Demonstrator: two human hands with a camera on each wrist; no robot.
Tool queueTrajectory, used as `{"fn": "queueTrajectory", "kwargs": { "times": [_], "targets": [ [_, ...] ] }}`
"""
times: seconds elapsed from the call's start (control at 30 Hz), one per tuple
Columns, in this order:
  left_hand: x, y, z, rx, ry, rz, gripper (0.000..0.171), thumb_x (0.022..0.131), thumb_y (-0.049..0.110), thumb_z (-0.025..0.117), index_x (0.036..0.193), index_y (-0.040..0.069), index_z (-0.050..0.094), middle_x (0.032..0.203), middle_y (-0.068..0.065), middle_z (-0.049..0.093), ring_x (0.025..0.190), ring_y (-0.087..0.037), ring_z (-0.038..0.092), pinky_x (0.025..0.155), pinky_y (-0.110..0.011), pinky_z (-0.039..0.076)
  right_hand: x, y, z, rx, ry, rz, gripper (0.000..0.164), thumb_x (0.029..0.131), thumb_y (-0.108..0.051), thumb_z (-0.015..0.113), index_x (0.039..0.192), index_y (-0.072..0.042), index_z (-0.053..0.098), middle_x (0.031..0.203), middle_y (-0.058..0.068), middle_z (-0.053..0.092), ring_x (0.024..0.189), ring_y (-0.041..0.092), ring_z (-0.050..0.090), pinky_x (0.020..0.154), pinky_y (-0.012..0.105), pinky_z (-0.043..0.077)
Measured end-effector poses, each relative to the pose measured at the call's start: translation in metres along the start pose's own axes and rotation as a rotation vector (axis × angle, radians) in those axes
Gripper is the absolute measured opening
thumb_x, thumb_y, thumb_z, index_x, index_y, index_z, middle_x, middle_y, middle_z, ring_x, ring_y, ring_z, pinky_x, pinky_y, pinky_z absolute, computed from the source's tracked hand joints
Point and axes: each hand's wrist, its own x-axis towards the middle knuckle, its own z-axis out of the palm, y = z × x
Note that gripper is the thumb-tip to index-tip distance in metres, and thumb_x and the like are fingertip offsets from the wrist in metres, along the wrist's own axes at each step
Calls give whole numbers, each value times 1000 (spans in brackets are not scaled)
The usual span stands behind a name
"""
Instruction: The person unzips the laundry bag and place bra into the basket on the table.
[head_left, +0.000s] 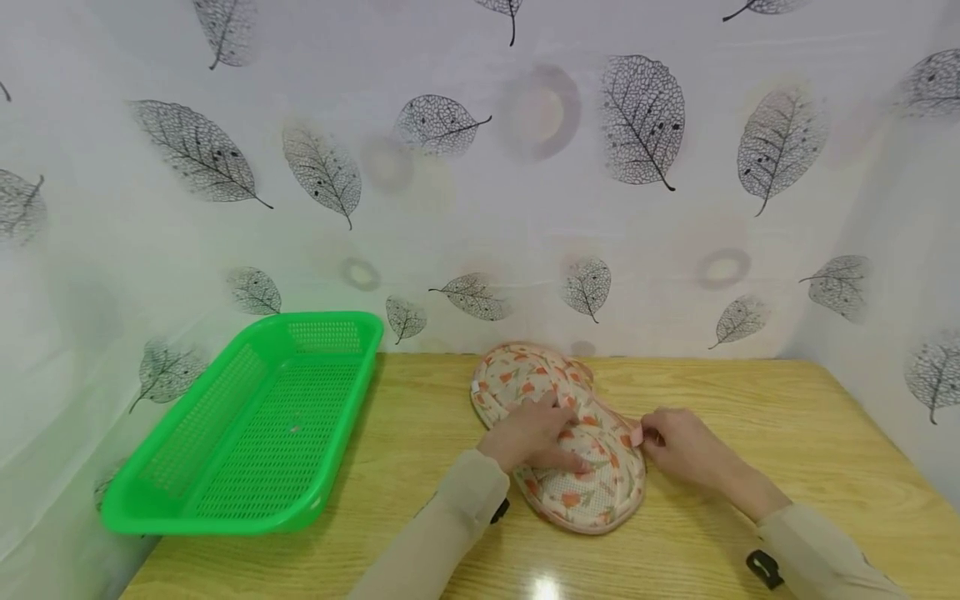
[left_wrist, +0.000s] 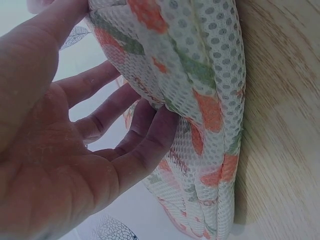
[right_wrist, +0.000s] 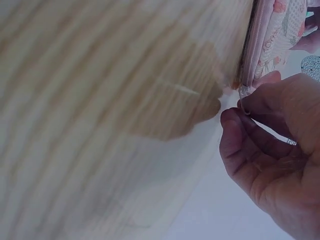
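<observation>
A padded floral mesh bag [head_left: 572, 500], shaped like a figure eight with a pink edge, lies on the table. Across its middle rests my left hand [head_left: 531, 433], fingers spread; in the left wrist view its fingertips press into the orange-flowered mesh [left_wrist: 205, 110]. At the bag's right edge, my right hand [head_left: 686, 446] pinches a small zipper pull [right_wrist: 243, 100] between thumb and forefinger. A pink tab [head_left: 637, 436] shows beside that thumb. In the right wrist view the bag's pink edge [right_wrist: 257, 45] stands just above the pinching fingers.
A large green plastic basket [head_left: 315, 492] with perforated sides stands on the left of the wooden table [head_left: 750, 392]. Behind the table hangs a white curtain [head_left: 480, 225] printed with dark leaves, which also runs along both sides.
</observation>
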Motion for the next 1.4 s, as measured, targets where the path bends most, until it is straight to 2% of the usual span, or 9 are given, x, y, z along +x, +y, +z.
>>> {"fn": "queueTrajectory", "kwargs": {
  "times": [0.2,0.4,0.5,0.7,0.8,1.1,1.23,1.33,1.4],
  "targets": [
    [0,1,0,5,-6,-3,71,85,68,70,144,30,57,155,-6,44,131,-34,54,116,-55,38,-1,1,0,-3,0,-58,16,87,3,70,81,-11,75,75,-5,63,66,1,49,57,22,45],
    [2,1,0,-14,-22,-13,71,87,67,69,147,31,55,163,-7,37,139,-36,49,120,-56,34,-1,2,0,-18,2,-91,15,88,3,72,82,-11,76,78,-6,59,68,1,50,59,22,45],
    [1,0,0,-20,-24,-16,71,86,67,70,146,31,55,164,-7,35,140,-37,48,120,-57,33,1,3,0,-4,-23,-69,16,88,4,71,85,-12,70,76,-6,62,69,2,52,59,23,46],
    [1,0,0,-18,-25,-27,70,86,67,71,145,32,56,165,-6,34,141,-37,47,120,-56,33,2,3,-2,53,-85,2,24,87,3,69,107,-9,61,78,-4,64,67,3,55,59,22,46],
    [1,0,0,-11,-25,-27,71,86,67,70,145,31,56,162,-5,38,139,-36,50,118,-57,35,1,3,-4,84,-98,20,25,88,2,69,109,-8,61,80,-4,65,67,3,55,59,22,45],
    [1,0,1,-7,-17,-15,72,86,68,70,146,32,56,156,-5,43,135,-34,52,115,-60,37,-4,2,-4,122,-36,34,18,88,1,70,103,-5,63,76,-5,63,66,1,52,58,22,46],
    [2,0,1,-8,-17,-11,72,86,68,69,146,32,55,161,-6,39,138,-36,50,116,-60,37,-6,0,-3,85,-13,32,6,86,1,71,89,-5,69,69,-6,59,63,2,47,56,22,42],
    [3,-1,2,-9,-23,-13,72,87,68,69,147,32,54,163,-6,36,140,-37,49,118,-61,35,-7,-2,-1,58,-14,25,16,87,-1,71,74,-11,68,62,-8,54,59,3,42,55,22,38],
    [3,-2,2,-11,-27,-15,73,87,68,69,148,32,53,165,-7,34,142,-37,48,118,-61,34,-8,-3,-1,55,-32,36,21,88,-3,71,70,-14,66,61,-8,53,59,4,42,56,22,37]
  ]
}}
